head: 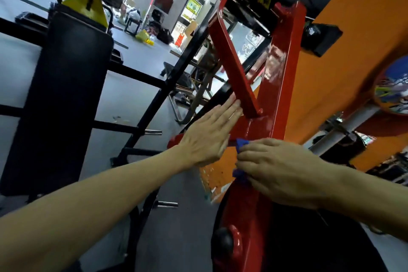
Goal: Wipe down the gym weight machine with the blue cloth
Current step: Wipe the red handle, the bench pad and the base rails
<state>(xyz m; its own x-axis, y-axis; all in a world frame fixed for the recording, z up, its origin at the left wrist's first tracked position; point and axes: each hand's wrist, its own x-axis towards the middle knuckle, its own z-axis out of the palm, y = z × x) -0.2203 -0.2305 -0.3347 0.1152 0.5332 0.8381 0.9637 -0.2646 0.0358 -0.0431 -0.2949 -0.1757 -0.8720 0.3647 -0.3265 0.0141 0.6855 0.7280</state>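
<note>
Orange wall fills the right of the frame, grey gym floor the left. Near the top, a yellow triangular warning sticker sits on black metal; its symbol is too blurred to read. At centre stands the weight machine's glossy red steel frame. Flat and straight-fingered, the left hand rests against it. Curled fingers of the right hand press the crumpled blue cloth onto the frame at lower centre. A black padded cushion stands left.
</note>
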